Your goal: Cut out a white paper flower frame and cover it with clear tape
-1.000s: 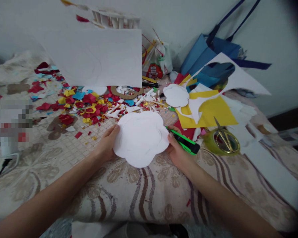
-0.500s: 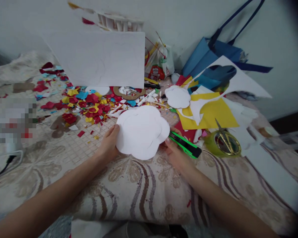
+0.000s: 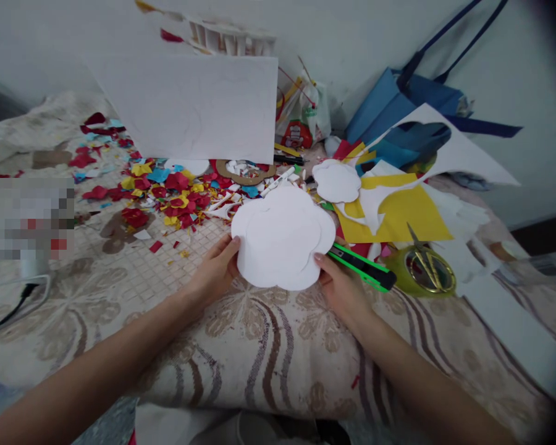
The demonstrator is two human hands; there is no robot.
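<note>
A white flower-shaped paper cutout (image 3: 278, 238) is held up over the table between both hands, with a faint curved outline on its face. My left hand (image 3: 217, 269) pinches its left edge, thumb in front and fingers mostly hidden behind. At its lower right edge, my right hand (image 3: 340, 287) grips it with the thumb on the front. A green and black utility knife (image 3: 364, 267) also sits in my right hand, its body pointing out to the right; its front end is hidden behind the cutout. A smaller white scalloped cutout (image 3: 336, 181) lies behind.
Coloured paper scraps (image 3: 180, 191) litter the back left, before a large white sheet (image 3: 204, 111). To the right are yellow paper (image 3: 408, 213), gold-handled scissors (image 3: 429, 269) on a tape roll, a white sheet with a cut-out hole (image 3: 482, 151) and a blue bag (image 3: 375, 102).
The flower cutout has shifted a little right and turned slightly, both hands moving with it. My right thumb now rests on its front. The camera view has shifted slightly.
</note>
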